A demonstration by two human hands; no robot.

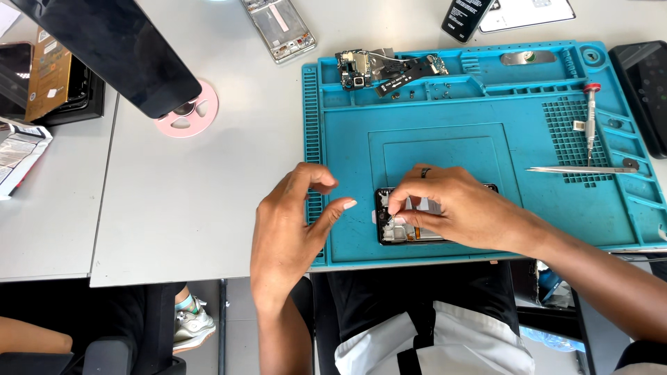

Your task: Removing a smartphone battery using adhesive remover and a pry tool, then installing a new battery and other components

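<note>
Down at the near edge of the blue repair mat (445, 104), the right hand (451, 205) lies over an opened phone (397, 226), its fingers curled and the fingertips (394, 208) pressed together onto the phone's exposed inside near its left end. Whether they pinch some small part there is too small to tell. A dark ring (426, 172) sits on one finger of that hand. The phone lies flat on the mat, right under the right hand and just to the right of the left hand, with most of its length hidden by the fingers above it.

The left hand (288, 226) is half open and holds nothing: the fingers are bent into a loose hook, the thumb (337, 208) stretched toward the phone, its tip just short of the phone's left edge. Its heel rests where the mat's ribbed left border meets the grey table (174, 208).

Beyond the right hand, well apart, a loose circuit board with camera module (365, 69) lies in the mat's far tray. Out to the right of that hand are metal tweezers (580, 169) and, past them, a small screwdriver (591, 118). Far beyond the left hand a pink reel (189, 114) sits on the table, partly under a dark screen panel (114, 48).
</note>
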